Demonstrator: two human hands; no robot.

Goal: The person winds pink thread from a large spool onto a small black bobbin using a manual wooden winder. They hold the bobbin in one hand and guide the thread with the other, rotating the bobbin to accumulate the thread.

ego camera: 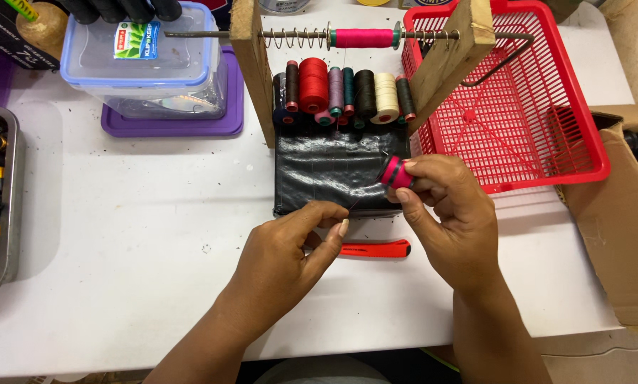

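Right hand (pixel 443 206) gripping small pink bobbin (pixel 396 173) over black base (pixel 333 167) of spool rack; left hand (pixel 290 245) pinching thread end taut. Judgement: keeping tension even, bobbin steady, avoiding slack loops near orange cutter (pixel 374 249).

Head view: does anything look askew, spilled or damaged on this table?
Nothing spilled or broken. The wooden frame's right post leans, unlike the upright left post. The red basket overhangs the table edge.
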